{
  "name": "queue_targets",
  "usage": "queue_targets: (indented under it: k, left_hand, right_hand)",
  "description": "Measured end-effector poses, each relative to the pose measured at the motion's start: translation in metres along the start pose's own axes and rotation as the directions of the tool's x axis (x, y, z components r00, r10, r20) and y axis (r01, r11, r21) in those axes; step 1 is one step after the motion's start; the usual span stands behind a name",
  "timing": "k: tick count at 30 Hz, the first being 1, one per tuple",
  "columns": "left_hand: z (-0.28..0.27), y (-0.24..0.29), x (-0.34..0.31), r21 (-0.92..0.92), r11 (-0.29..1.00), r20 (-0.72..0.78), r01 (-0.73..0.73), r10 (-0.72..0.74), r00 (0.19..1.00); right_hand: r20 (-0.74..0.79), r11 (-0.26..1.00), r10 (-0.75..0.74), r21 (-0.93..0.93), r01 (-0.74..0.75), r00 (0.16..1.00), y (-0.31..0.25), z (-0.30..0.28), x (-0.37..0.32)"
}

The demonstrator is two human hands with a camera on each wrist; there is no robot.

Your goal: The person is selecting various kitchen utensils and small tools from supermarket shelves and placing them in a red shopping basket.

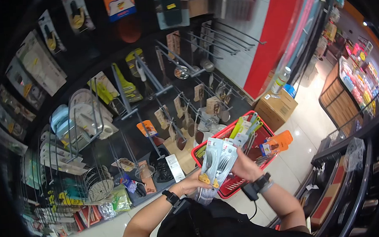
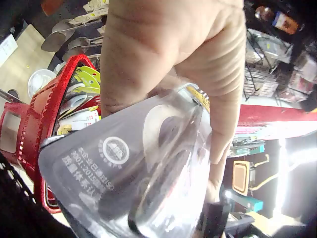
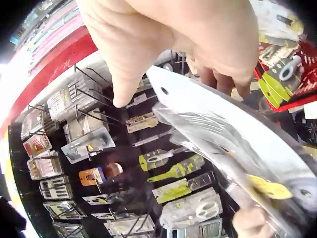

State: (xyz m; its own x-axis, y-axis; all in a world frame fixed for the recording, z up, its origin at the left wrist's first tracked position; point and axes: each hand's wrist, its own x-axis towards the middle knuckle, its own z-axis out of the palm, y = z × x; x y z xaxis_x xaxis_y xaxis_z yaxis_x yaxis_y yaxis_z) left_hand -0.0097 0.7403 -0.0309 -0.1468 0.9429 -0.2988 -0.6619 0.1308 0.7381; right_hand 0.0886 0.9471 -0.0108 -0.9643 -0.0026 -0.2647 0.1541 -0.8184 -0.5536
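Note:
My left hand (image 1: 189,186) grips the lower end of blister packs of forks (image 1: 218,160), which are fanned out in front of my body. In the left wrist view my thumb and fingers close round a clear plastic pack (image 2: 133,163) with white print on its back. My right hand (image 1: 246,165) is at the upper right edge of the packs. In the right wrist view its fingers (image 3: 225,82) pass behind a white backing card (image 3: 213,101), while the thumb stands away from it. A left fingertip (image 3: 252,223) shows at the packs' lower end.
Beyond the packs stands a red shopping basket (image 1: 195,155) with green-handled utensils (image 1: 242,126) and an orange-carded item (image 1: 277,142). Metal hooks (image 1: 152,81) with hanging kitchen tools jut from the black display wall. A cardboard box (image 1: 276,109) with a bottle (image 1: 281,79) on it stands behind the basket.

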Motion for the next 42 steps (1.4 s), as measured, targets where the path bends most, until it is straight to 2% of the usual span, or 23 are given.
queue_targets:
  k: [1,2,4,5,7,8,9,11,13,16,20,21,22,23,24,27,28,29,31,32,34,39,42]
  left_hand:
    - [-0.002,0.002,-0.003,0.001,1.000,-0.013,-0.015,0.015,1.000]
    - [-0.005,0.000,-0.006,-0.028,0.999,-0.035,-0.015,0.014,0.999]
    - [0.004,0.011,-0.015,0.033,0.990,-0.115,-0.140,0.143,0.983]
    - [-0.006,0.002,-0.012,0.236,0.932,-0.120,-0.276,0.310,0.943]
    - [-0.003,0.014,-0.026,0.402,0.847,-0.267,-0.349,0.472,0.840]
    - [0.001,0.026,-0.032,0.788,0.501,-0.166,-0.357,0.732,0.661]
    - [-0.002,0.033,-0.039,0.942,0.294,-0.151,-0.163,0.803,0.576]
    - [0.038,0.065,-0.080,0.946,0.251,-0.321,0.205,0.813,0.486]
    - [0.049,0.072,-0.103,0.950,0.206,-0.284,0.234,0.884,0.371]
    - [0.077,0.074,-0.138,0.826,0.099,-0.327,0.555,0.886,0.328]
    - [0.083,0.061,-0.187,0.771,0.170,-0.387,0.614,0.890,0.240]
    - [0.083,0.058,-0.202,0.810,0.239,-0.405,0.535,0.888,0.216]
    - [0.085,0.056,-0.217,0.841,0.304,-0.424,0.449,0.885,0.194]
    - [0.090,0.054,-0.231,0.836,0.305,-0.422,0.457,0.888,0.180]
    - [0.098,0.055,-0.247,0.849,0.360,-0.458,0.386,0.867,0.197]
    - [0.127,0.068,-0.301,0.870,0.411,-0.481,0.273,0.831,0.280]
    - [0.136,0.073,-0.317,0.866,0.478,-0.500,0.149,0.846,0.188]
    - [0.151,0.092,-0.334,0.908,0.273,-0.314,0.318,0.946,0.086]
    - [0.165,0.116,-0.365,0.796,0.206,-0.181,0.569,0.978,-0.102]
    - [0.167,0.133,-0.373,0.795,0.235,-0.130,0.559,0.967,-0.221]
    - [0.159,0.161,-0.391,0.727,0.270,-0.070,0.632,0.944,-0.323]
    - [0.146,0.224,-0.411,0.649,0.153,0.109,0.745,0.951,-0.290]
    - [0.143,0.245,-0.417,0.608,0.139,0.171,0.782,0.939,-0.299]
  right_hand:
    - [-0.011,0.992,0.001,-0.124,-0.003,1.000,0.022,-0.010,0.001]
    - [-0.156,0.863,0.138,-0.465,-0.196,0.978,0.013,0.039,-0.020]
    - [-0.030,0.973,0.048,-0.225,-0.054,0.998,0.067,0.019,-0.006]
    - [-0.018,0.988,0.060,-0.140,-0.062,0.998,0.072,0.027,0.004]
    - [-0.026,0.990,0.019,-0.140,-0.022,0.999,0.069,0.047,0.021]
    - [0.043,0.975,-0.047,-0.214,0.055,0.998,0.073,0.051,0.032]
    - [0.095,0.966,-0.090,-0.234,0.110,0.991,0.068,0.069,0.038]
    - [0.087,0.981,-0.138,-0.123,0.148,0.987,0.063,0.104,0.050]
    - [0.145,0.971,-0.116,-0.190,0.143,0.983,0.070,0.124,0.065]
    - [0.144,0.986,0.016,-0.165,0.008,0.989,0.086,0.154,0.077]
    - [0.386,0.977,0.071,-0.211,0.013,0.920,0.123,0.180,0.084]
    - [0.347,0.989,0.135,-0.105,-0.104,0.928,0.125,0.193,0.079]
    - [0.323,0.906,0.144,-0.424,0.008,0.935,0.128,0.185,0.076]
    - [0.302,0.712,0.139,-0.692,0.117,0.943,0.133,0.174,0.073]
    - [0.315,0.712,0.146,-0.692,0.122,0.938,0.135,0.177,0.071]
    - [0.295,0.710,0.217,-0.702,0.057,0.931,0.147,0.181,0.075]
    - [0.188,0.821,0.357,-0.530,-0.211,0.915,0.154,0.175,0.082]
    - [0.112,0.835,0.511,-0.302,-0.460,0.853,0.157,0.173,0.087]
    - [0.130,0.821,0.535,-0.315,-0.477,0.835,0.147,0.189,0.074]
    - [0.155,0.825,0.539,-0.299,-0.480,0.828,0.144,0.197,0.068]
    - [0.173,0.853,0.485,-0.307,-0.421,0.857,0.137,0.208,0.057]
    - [0.157,0.753,0.650,-0.260,-0.604,0.743,0.139,0.168,0.081]
    - [0.302,0.827,0.521,-0.412,-0.384,0.798,0.129,0.170,0.068]
